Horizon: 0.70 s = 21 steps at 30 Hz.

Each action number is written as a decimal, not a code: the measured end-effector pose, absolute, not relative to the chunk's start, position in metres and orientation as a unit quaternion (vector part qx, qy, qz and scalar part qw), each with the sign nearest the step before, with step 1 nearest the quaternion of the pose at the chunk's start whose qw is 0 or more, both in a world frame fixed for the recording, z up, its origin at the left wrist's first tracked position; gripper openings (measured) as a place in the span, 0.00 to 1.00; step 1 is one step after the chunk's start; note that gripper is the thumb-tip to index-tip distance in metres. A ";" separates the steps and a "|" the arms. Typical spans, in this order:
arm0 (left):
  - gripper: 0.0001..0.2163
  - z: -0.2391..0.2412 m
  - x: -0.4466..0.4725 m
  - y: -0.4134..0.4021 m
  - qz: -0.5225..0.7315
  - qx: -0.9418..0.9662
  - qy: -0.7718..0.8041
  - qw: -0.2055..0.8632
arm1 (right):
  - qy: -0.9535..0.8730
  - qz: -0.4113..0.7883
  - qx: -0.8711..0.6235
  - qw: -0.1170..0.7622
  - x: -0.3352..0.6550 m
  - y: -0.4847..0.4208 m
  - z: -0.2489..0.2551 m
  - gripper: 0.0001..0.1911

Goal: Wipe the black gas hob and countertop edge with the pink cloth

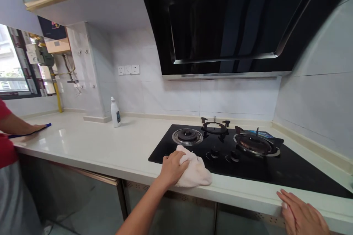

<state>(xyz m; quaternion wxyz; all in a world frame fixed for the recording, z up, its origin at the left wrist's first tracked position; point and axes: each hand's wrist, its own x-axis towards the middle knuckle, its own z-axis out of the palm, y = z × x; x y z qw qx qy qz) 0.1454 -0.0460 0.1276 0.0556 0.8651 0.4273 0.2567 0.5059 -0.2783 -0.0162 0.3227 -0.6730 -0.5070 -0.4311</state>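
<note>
My left hand point(173, 167) grips a crumpled white cloth point(194, 170) and presses it on the front left edge of the black glass gas hob point(275, 170). My right hand point(302, 214) lies flat, fingers together and stretched out, on the front edge of the pale countertop point(110, 147), right of the hob and holding nothing. The hob has a left burner point(187, 136) without a pan support, a right burner point(256, 144), a loose pan support point(215, 127) at the back and two knobs point(223, 155).
Another person in a red top stands at the far left, a hand point(35, 128) on the counter over a blue item. A white bottle point(115, 112) stands near the wall. A black range hood point(228, 22) hangs low above the hob. Tiled walls close the right side.
</note>
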 end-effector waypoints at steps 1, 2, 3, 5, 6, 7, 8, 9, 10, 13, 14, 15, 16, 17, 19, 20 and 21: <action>0.12 0.128 0.138 -0.042 0.254 0.860 0.439 0.046 | -0.507 -0.423 -0.676 0.327 0.505 -0.278 -0.017 0.20; 0.13 0.129 0.130 -0.038 0.253 0.854 0.452 0.037 | -0.507 -0.416 -0.678 0.332 0.504 -0.278 -0.017 0.20; 0.13 0.129 0.121 -0.033 0.253 0.847 0.467 0.028 | -0.507 -0.410 -0.679 0.337 0.503 -0.278 -0.018 0.20; 0.14 0.131 0.100 -0.022 0.254 0.830 0.496 0.015 | -0.509 -0.404 -0.677 0.345 0.501 -0.278 -0.018 0.19; 0.14 0.132 0.089 -0.017 0.255 0.820 0.512 0.012 | -0.510 -0.405 -0.676 0.346 0.501 -0.278 -0.017 0.19; 0.14 0.133 0.078 -0.012 0.255 0.809 0.529 0.010 | -0.509 -0.407 -0.674 0.348 0.501 -0.278 -0.017 0.19; 0.15 0.134 0.068 -0.007 0.254 0.798 0.547 0.010 | -0.509 -0.410 -0.672 0.349 0.500 -0.277 -0.016 0.19; 0.15 0.135 0.059 -0.002 0.252 0.786 0.564 0.011 | -0.508 -0.413 -0.670 0.350 0.500 -0.277 -0.016 0.19; 0.16 0.136 0.051 0.002 0.250 0.775 0.581 0.014 | -0.509 -0.416 -0.668 0.350 0.500 -0.277 -0.015 0.19; 0.18 0.138 0.037 0.009 0.244 0.752 0.613 0.021 | -0.513 -0.423 -0.661 0.347 0.500 -0.277 -0.014 0.20; 0.18 0.138 0.036 0.010 0.245 0.748 0.616 0.017 | -0.513 -0.425 -0.661 0.345 0.500 -0.277 -0.015 0.20; 0.18 0.137 0.036 0.010 0.246 0.747 0.618 0.010 | -0.512 -0.426 -0.662 0.342 0.501 -0.277 -0.015 0.20; 0.18 0.137 0.037 0.008 0.247 0.747 0.617 -0.002 | -0.511 -0.425 -0.665 0.340 0.502 -0.277 -0.016 0.20; 0.19 0.136 0.039 0.007 0.247 0.749 0.615 -0.016 | -0.510 -0.426 -0.667 0.338 0.503 -0.277 -0.018 0.20; 0.18 0.135 0.044 0.001 0.239 0.757 0.607 -0.042 | -0.513 -0.423 -0.668 0.333 0.505 -0.277 -0.021 0.21; 0.18 0.135 0.048 -0.003 0.233 0.761 0.603 -0.051 | -0.513 -0.424 -0.668 0.333 0.507 -0.276 -0.022 0.21; 0.18 0.134 0.052 -0.007 0.230 0.766 0.597 -0.059 | -0.510 -0.427 -0.668 0.334 0.507 -0.275 -0.023 0.22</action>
